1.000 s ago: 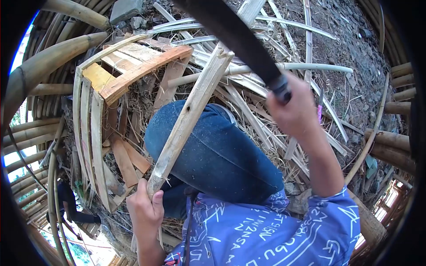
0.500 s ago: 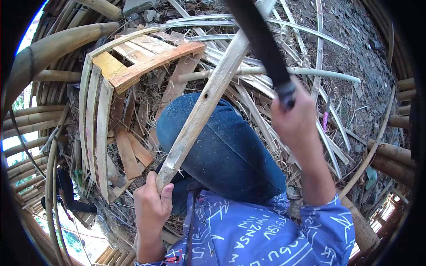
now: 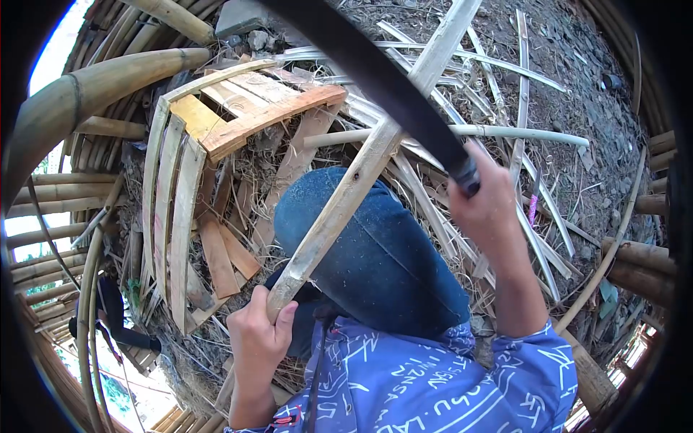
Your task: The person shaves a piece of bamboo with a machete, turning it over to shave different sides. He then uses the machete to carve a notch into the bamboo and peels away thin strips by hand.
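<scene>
My left hand [image 3: 261, 326] is wrapped round the lower end of a long, pale bamboo strip [image 3: 339, 195], thumb on top. The strip slants up and away to the right, passing over my bent knee [image 3: 375, 245]. In my right hand [image 3: 485, 195] is the handle of a machete, gripped in a fist. Its dark, wide blade [image 3: 390, 86] points up and to the left, crossing the strip in this view above the knee.
A small wooden crate-like frame [image 3: 274, 115] stands to the left, with loose wood offcuts [image 3: 216, 256] beside it. Split bamboo strips [image 3: 523, 86] and shavings litter the ground ahead. Bamboo poles [image 3: 108, 79] line the left side. A person in dark clothing [image 3: 112, 310] is at far left.
The machete blade has swung to the left and lies more slanted across the bamboo strip. Both hands keep their grip, and the whole view has shifted slightly.
</scene>
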The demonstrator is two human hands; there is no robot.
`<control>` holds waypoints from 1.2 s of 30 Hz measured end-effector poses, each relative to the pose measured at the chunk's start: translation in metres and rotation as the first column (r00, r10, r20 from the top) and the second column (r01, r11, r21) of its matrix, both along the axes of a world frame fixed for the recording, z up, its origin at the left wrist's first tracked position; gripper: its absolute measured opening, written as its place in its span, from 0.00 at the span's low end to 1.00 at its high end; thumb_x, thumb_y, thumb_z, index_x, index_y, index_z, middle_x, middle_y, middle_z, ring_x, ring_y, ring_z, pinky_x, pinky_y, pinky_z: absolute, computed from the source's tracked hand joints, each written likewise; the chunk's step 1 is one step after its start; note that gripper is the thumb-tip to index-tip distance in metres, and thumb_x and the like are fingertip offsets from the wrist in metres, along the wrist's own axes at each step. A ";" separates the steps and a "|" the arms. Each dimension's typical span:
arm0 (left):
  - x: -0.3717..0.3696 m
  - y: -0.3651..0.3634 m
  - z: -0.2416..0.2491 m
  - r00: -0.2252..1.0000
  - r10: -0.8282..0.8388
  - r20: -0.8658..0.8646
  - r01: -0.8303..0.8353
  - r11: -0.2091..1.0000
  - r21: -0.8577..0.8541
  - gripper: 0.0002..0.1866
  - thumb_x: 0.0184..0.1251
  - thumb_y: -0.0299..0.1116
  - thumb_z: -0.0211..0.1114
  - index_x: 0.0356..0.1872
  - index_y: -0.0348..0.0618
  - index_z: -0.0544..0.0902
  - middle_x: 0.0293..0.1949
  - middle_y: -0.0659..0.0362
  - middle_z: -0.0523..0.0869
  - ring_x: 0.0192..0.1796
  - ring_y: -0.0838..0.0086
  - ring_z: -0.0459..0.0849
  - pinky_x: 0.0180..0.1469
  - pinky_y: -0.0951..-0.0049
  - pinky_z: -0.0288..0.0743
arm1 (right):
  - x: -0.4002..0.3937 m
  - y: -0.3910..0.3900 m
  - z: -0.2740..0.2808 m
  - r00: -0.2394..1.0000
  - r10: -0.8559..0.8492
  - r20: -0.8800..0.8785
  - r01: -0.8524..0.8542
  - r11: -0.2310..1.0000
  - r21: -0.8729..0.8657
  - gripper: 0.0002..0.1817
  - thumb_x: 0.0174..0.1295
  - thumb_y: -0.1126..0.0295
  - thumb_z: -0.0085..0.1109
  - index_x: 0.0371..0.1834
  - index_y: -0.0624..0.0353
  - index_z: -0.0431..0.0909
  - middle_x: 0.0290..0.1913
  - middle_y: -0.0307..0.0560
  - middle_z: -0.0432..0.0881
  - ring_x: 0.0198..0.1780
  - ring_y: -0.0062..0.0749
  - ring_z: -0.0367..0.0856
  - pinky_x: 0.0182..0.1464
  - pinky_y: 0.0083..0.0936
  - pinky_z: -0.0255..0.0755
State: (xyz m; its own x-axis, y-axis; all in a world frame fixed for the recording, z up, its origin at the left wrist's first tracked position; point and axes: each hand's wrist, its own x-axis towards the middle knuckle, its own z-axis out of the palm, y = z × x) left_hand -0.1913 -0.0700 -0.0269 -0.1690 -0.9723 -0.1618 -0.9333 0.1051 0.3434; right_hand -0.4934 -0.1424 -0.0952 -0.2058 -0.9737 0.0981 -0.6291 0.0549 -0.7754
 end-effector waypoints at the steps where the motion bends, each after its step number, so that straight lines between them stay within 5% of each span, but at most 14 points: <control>1: 0.000 -0.001 0.000 1.000 -0.013 0.008 0.013 1.000 -0.020 0.19 0.66 0.45 0.62 0.29 0.36 0.72 0.16 0.46 0.76 0.21 0.48 0.79 0.22 0.59 0.69 | -0.003 -0.005 0.001 0.996 -0.082 0.028 0.080 0.995 0.065 0.13 0.48 0.78 0.52 0.39 0.66 0.74 0.23 0.64 0.76 0.29 0.59 0.79 0.32 0.42 0.70; 4: -0.008 -0.002 0.001 1.000 -0.001 -0.020 0.000 0.999 -0.034 0.19 0.66 0.45 0.63 0.28 0.37 0.72 0.16 0.47 0.75 0.21 0.49 0.79 0.21 0.60 0.68 | 0.006 -0.008 0.006 0.969 -0.224 0.100 0.201 0.959 0.198 0.13 0.51 0.77 0.52 0.41 0.68 0.74 0.23 0.62 0.76 0.29 0.58 0.80 0.32 0.41 0.71; 8: 0.000 0.001 0.007 1.000 0.001 -0.028 -0.003 0.999 -0.053 0.19 0.65 0.44 0.63 0.28 0.37 0.72 0.15 0.47 0.75 0.20 0.49 0.79 0.21 0.61 0.69 | 0.013 0.004 0.004 0.969 -0.187 0.161 0.163 0.975 0.149 0.13 0.51 0.76 0.53 0.41 0.67 0.74 0.23 0.62 0.77 0.29 0.59 0.80 0.33 0.42 0.71; 12: 0.004 -0.002 0.012 1.000 -0.004 0.018 0.004 1.000 -0.019 0.19 0.65 0.44 0.64 0.27 0.37 0.72 0.15 0.47 0.75 0.20 0.49 0.79 0.21 0.61 0.68 | -0.011 0.001 -0.008 0.995 -0.099 0.028 0.094 0.985 0.146 0.14 0.50 0.77 0.53 0.43 0.67 0.74 0.23 0.62 0.77 0.27 0.56 0.80 0.32 0.41 0.71; 15: -0.002 -0.001 0.005 0.999 0.014 -0.035 -0.014 1.000 0.003 0.20 0.65 0.45 0.64 0.27 0.37 0.72 0.15 0.47 0.75 0.20 0.48 0.78 0.21 0.61 0.68 | 0.019 0.000 -0.003 0.962 -0.200 0.188 0.162 0.967 0.198 0.15 0.50 0.78 0.51 0.43 0.69 0.74 0.22 0.62 0.76 0.27 0.58 0.79 0.31 0.41 0.70; 22: 0.009 0.001 0.004 0.998 0.051 -0.028 -0.050 0.999 0.002 0.21 0.65 0.46 0.63 0.27 0.36 0.71 0.16 0.46 0.75 0.21 0.46 0.77 0.21 0.59 0.68 | 0.003 -0.002 -0.001 0.983 -0.060 0.171 0.028 0.983 0.182 0.13 0.49 0.78 0.52 0.40 0.66 0.74 0.23 0.62 0.77 0.27 0.55 0.79 0.32 0.40 0.71; 24: 0.011 -0.003 0.005 1.000 0.017 -0.007 -0.017 1.000 -0.003 0.21 0.65 0.46 0.63 0.27 0.36 0.72 0.16 0.46 0.74 0.21 0.46 0.77 0.21 0.59 0.68 | -0.011 -0.015 -0.007 0.994 -0.102 0.049 0.093 0.982 0.163 0.14 0.49 0.78 0.52 0.41 0.67 0.75 0.23 0.62 0.77 0.27 0.54 0.79 0.32 0.40 0.71; 29: 0.012 -0.011 0.005 0.999 -0.032 0.028 0.033 0.999 -0.039 0.22 0.65 0.48 0.63 0.28 0.36 0.73 0.15 0.46 0.74 0.20 0.47 0.77 0.21 0.59 0.67 | 0.012 0.001 -0.006 0.992 -0.017 0.128 0.000 0.991 0.130 0.12 0.50 0.79 0.50 0.39 0.68 0.75 0.22 0.62 0.76 0.27 0.56 0.79 0.32 0.40 0.71; 34: 0.014 -0.011 0.009 0.998 -0.044 0.055 0.045 0.999 -0.022 0.22 0.64 0.48 0.64 0.28 0.35 0.73 0.15 0.46 0.74 0.20 0.47 0.76 0.21 0.58 0.66 | 0.004 -0.012 0.000 0.987 -0.145 0.068 0.122 0.954 0.275 0.13 0.48 0.78 0.52 0.39 0.68 0.74 0.22 0.65 0.77 0.29 0.59 0.80 0.36 0.44 0.71; 36: 0.018 -0.009 0.009 0.999 -0.019 0.050 0.021 1.000 -0.023 0.22 0.64 0.48 0.64 0.27 0.35 0.73 0.15 0.46 0.74 0.20 0.47 0.76 0.21 0.58 0.66 | 0.025 0.004 0.003 0.997 0.002 0.072 -0.009 0.995 0.102 0.10 0.49 0.79 0.51 0.36 0.69 0.75 0.22 0.62 0.76 0.26 0.56 0.79 0.33 0.42 0.70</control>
State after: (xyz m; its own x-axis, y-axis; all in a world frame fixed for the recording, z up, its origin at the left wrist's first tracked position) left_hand -0.1729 -0.0786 -0.0184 -0.1808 -0.9724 -0.1476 -0.9468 0.1314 0.2937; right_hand -0.4680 -0.1379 -0.0922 -0.2036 -0.9789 -0.0170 -0.5727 0.1332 -0.8089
